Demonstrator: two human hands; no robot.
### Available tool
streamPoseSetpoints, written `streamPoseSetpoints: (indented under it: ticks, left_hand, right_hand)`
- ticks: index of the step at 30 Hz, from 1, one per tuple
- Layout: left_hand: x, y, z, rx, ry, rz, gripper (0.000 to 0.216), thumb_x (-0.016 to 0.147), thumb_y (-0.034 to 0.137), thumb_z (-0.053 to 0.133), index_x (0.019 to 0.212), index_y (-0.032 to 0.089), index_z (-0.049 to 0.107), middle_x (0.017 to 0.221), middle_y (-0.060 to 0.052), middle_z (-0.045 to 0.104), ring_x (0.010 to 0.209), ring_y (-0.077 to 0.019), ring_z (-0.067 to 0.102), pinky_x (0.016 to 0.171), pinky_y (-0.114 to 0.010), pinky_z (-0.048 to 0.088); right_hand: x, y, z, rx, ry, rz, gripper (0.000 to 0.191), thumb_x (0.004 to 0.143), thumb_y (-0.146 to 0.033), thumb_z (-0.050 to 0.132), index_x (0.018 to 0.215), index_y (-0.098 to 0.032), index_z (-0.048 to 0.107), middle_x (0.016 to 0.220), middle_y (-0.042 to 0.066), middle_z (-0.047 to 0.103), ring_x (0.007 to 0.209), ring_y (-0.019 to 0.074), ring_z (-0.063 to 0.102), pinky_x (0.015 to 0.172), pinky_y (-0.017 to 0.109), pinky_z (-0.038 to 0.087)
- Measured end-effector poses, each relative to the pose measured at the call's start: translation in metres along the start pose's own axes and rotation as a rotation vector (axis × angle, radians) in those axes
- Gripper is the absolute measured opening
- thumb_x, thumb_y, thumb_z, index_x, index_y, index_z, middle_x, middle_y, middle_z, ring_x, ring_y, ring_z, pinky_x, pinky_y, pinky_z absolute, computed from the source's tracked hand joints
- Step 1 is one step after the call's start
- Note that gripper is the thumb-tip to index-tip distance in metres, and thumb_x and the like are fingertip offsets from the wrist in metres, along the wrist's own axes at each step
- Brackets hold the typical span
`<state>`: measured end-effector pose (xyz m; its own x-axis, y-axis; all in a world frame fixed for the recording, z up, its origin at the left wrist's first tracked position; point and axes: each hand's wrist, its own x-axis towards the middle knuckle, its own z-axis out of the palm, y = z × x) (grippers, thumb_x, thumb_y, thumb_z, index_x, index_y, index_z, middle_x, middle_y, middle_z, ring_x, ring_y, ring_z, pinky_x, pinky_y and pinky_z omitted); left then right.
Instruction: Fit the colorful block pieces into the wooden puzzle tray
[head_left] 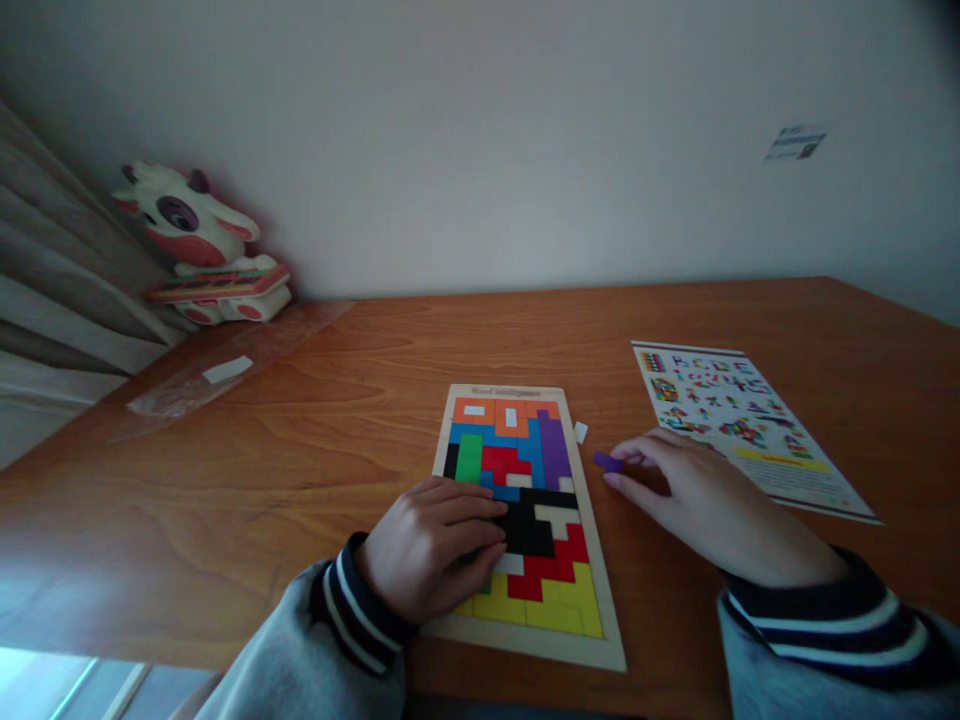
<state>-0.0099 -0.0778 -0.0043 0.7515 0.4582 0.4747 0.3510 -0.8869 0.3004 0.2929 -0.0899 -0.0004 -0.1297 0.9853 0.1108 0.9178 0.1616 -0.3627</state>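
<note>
A wooden puzzle board (611, 640) filled with coloured block pieces lies on the table in front of me. My left hand (431, 545) rests on its lower left part, fingers curled loosely over the pieces and nothing held. My right hand (705, 505) lies on the table just right of the board, its fingertips pinching a small purple piece (606, 462). A small white piece (580, 432) lies on the table by the board's right edge.
A printed pattern sheet (742, 420) lies to the right on the wooden table (300, 470). A plush cow toy (199, 245) sits at the back left against the wall. A transparent plastic bag (225, 375) lies in front of it.
</note>
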Motion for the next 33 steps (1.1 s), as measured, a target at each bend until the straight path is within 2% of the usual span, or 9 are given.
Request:
streamPoseSetpoints:
  ticks: [6, 10, 17, 25, 33]
  left_hand:
    - [-0.001, -0.001, 0.000, -0.004, -0.007, -0.004, 0.012, 0.087, 0.018, 0.061, 0.092, 0.018, 0.071, 0.103, -0.006, 0.074, 0.097, -0.0205, 0.069, 0.082, -0.035, 0.057]
    - [0.000, -0.001, 0.000, -0.002, 0.003, -0.004, 0.012, 0.087, 0.018, 0.060, 0.093, 0.018, 0.071, 0.103, -0.006, 0.074, 0.097, -0.0203, 0.069, 0.082, -0.035, 0.057]
    - [-0.003, 0.000, 0.000, -0.004, -0.008, 0.000, 0.012, 0.088, 0.019, 0.060, 0.093, 0.018, 0.071, 0.104, -0.006, 0.074, 0.098, -0.0206, 0.069, 0.082, -0.035, 0.057]
    - [-0.001, 0.000, 0.000, -0.001, -0.002, 0.001, 0.013, 0.088, 0.019, 0.059, 0.093, 0.018, 0.071, 0.103, -0.007, 0.074, 0.097, -0.0208, 0.069, 0.081, -0.036, 0.057]
    - [0.000, 0.001, 0.000, 0.005, 0.010, 0.004, 0.013, 0.088, 0.019, 0.059, 0.092, 0.018, 0.071, 0.103, -0.006, 0.075, 0.096, -0.0202, 0.070, 0.080, -0.035, 0.058]
  right_hand:
    - [0.005, -0.032, 0.009, 0.054, -0.002, -0.123, 0.011, 0.087, -0.032, 0.062, 0.091, -0.022, 0.063, 0.092, 0.003, 0.063, 0.081, 0.0192, 0.063, 0.075, 0.036, 0.050]
    - [0.008, -0.042, 0.016, 0.070, -0.002, -0.194, 0.010, 0.086, -0.030, 0.065, 0.093, -0.023, 0.062, 0.095, 0.002, 0.063, 0.085, 0.0195, 0.063, 0.079, 0.036, 0.050]
    - [0.009, -0.036, 0.016, 0.034, -0.005, -0.280, 0.006, 0.087, -0.021, 0.064, 0.092, -0.020, 0.062, 0.097, 0.003, 0.065, 0.084, 0.0189, 0.064, 0.080, 0.036, 0.052]
    - [0.010, -0.038, 0.015, -0.035, 0.016, -0.355, 0.004, 0.086, -0.019, 0.064, 0.090, -0.020, 0.065, 0.092, 0.002, 0.068, 0.083, 0.0198, 0.066, 0.076, 0.036, 0.054]
    - [0.008, -0.034, 0.012, -0.004, 0.063, -0.378, 0.015, 0.094, -0.021, 0.052, 0.102, -0.021, 0.065, 0.102, 0.004, 0.069, 0.089, 0.0195, 0.067, 0.082, 0.037, 0.055]
